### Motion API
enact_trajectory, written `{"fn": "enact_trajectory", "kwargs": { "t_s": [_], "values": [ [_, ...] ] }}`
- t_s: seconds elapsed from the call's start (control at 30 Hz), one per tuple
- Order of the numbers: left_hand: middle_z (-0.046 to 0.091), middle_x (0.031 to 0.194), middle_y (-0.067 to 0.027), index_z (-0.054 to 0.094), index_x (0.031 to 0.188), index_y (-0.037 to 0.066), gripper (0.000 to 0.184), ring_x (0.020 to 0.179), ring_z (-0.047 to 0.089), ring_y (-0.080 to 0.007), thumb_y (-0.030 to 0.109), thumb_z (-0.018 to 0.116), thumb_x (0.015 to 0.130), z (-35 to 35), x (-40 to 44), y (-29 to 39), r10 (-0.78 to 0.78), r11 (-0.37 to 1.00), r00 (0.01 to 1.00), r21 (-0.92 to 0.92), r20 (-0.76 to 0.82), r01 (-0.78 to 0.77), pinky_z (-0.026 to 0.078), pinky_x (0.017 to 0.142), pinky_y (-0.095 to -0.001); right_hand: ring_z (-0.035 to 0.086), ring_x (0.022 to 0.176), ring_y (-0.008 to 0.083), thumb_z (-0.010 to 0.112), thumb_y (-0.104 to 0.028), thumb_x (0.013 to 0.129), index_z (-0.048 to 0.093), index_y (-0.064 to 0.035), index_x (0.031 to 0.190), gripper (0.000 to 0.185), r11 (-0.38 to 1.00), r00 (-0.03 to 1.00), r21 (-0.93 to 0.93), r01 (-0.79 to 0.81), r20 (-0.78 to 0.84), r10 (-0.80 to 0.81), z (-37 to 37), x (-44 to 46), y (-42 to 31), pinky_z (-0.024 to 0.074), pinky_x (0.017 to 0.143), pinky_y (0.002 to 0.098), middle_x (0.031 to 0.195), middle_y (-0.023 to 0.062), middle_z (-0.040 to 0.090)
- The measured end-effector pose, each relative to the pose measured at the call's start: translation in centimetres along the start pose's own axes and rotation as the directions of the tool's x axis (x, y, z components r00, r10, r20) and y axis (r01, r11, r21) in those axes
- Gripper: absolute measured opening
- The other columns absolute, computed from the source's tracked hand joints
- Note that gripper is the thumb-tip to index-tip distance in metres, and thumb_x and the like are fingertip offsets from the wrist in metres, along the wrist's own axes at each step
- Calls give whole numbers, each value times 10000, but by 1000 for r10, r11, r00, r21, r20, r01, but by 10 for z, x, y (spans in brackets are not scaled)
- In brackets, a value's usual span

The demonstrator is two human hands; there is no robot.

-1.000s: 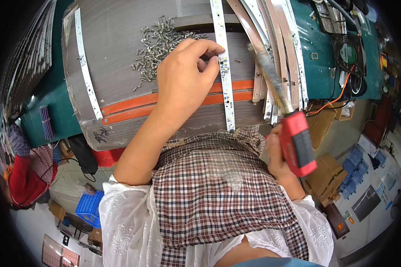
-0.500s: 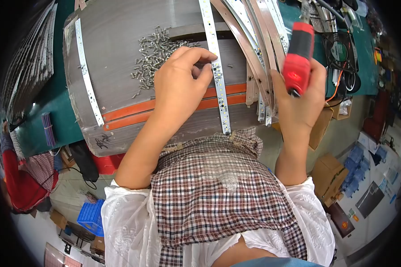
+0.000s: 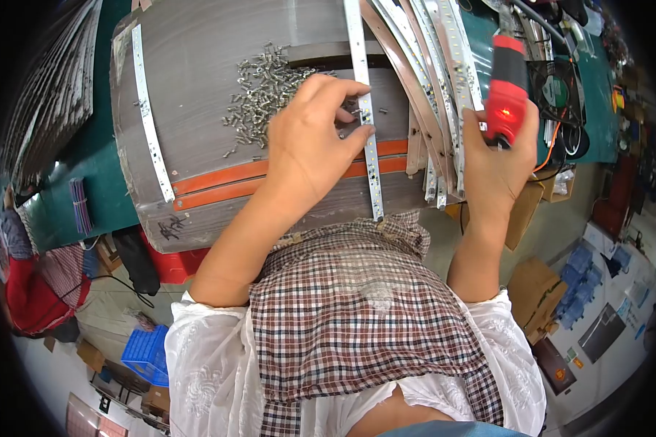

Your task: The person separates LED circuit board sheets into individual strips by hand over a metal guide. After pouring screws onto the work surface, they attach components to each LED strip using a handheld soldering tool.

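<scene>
A narrow white LED strip with small components lies lengthwise on the grey work surface. My left hand is curled at its left edge, the index fingertip and thumb tip touching the strip a little apart. A small shiny bit, perhaps a screw, shows between those fingers. My right hand is wrapped round a red and black electric screwdriver, whose red light is lit. The screwdriver covers part of the fingers, and its far end is blurred. Left of the strip lies a heap of small screws.
Two orange bars cross the surface near its front edge. Another LED strip lies at the left. Several curved strips are stacked at the right, with a black fan beyond. A blue crate stands on the floor.
The view has shifted slightly. My left hand has slid a little right along with the strip, its thumb now touching the strip. The screwdriver has swung slightly right with my right hand.
</scene>
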State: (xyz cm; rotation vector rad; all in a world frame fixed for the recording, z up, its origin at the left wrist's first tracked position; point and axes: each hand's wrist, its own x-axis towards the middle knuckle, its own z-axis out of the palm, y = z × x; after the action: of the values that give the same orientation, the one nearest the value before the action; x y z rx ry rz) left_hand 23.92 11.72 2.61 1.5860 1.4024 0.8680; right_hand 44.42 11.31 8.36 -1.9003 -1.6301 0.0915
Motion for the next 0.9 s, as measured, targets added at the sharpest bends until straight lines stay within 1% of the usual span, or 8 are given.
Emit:
{"fn": "enact_trajectory", "kwargs": {
  "t_s": [0.07,0.13,0.27,0.3,0.37,0.53,0.83,0.9],
  "values": [
    [600,1140,-70,645,1136,31,411,839,706,-147,-45,765,751,2,-2,4,-58,971,998,-231,16,60,596,684,-243,638,876,211,758,22,760,565,-2,1150,436,979,996,188,-79,-35,87,-2,-6,2,504,787,320,998,104,635],
    [570,1166,-97,619,1151,8,403,844,715,-159,-71,734,772,-4,-4,11,-57,954,998,-291,35,65,610,695,-241,636,867,136,774,46,774,569,3,1188,464,909,973,371,-192,-50,225,-8,-14,-2,505,761,271,1015,73,652],
    [587,1191,-95,614,1200,18,437,797,687,-128,-108,677,787,-48,-1,13,-118,951,988,-298,-96,85,580,661,-224,623,808,83,754,76,798,610,15,1166,399,932,982,335,-137,-76,172,-27,-19,-17,471,653,231,1049,66,664],
    [618,1172,-97,612,1224,18,452,805,685,-126,-113,652,794,-67,2,10,-236,934,966,-302,-110,193,566,657,-225,621,806,86,750,85,796,609,15,1162,398,937,984,327,-125,-82,160,-32,-19,-20,466,650,232,1038,63,658],
    [654,1157,-97,631,1227,16,450,803,687,-116,-89,662,791,-105,3,-13,-212,975,933,-132,-291,181,535,658,-222,619,803,91,742,97,794,603,15,1160,400,930,987,356,-87,-93,128,-36,-20,-23,460,647,232,1020,58,648],
    [627,1226,-125,608,1260,-9,500,791,684,-105,-41,675,766,-177,-1,-67,-271,930,910,160,-314,332,516,761,-244,620,827,101,730,118,789,574,16,1180,433,875,985,476,-91,-87,150,-40,-27,-35,465,645,227,998,65,632],
    [656,1125,-106,652,1185,105,391,765,682,-125,108,752,807,-168,-5,-72,-41,648,874,653,-484,392,524,750,-289,621,854,110,716,120,804,553,11,1197,440,846,982,501,-185,61,179,-42,-41,-41,499,697,236,1044,65,617],
    [684,1035,-76,682,1098,93,310,756,660,-113,141,767,804,-153,0,-65,-78,760,895,554,-440,339,516,732,-281,618,844,106,715,117,808,553,6,1194,433,844,979,496,-206,96,182,-41,-43,-43,497,697,234,1041,63,615]
  ]
}}
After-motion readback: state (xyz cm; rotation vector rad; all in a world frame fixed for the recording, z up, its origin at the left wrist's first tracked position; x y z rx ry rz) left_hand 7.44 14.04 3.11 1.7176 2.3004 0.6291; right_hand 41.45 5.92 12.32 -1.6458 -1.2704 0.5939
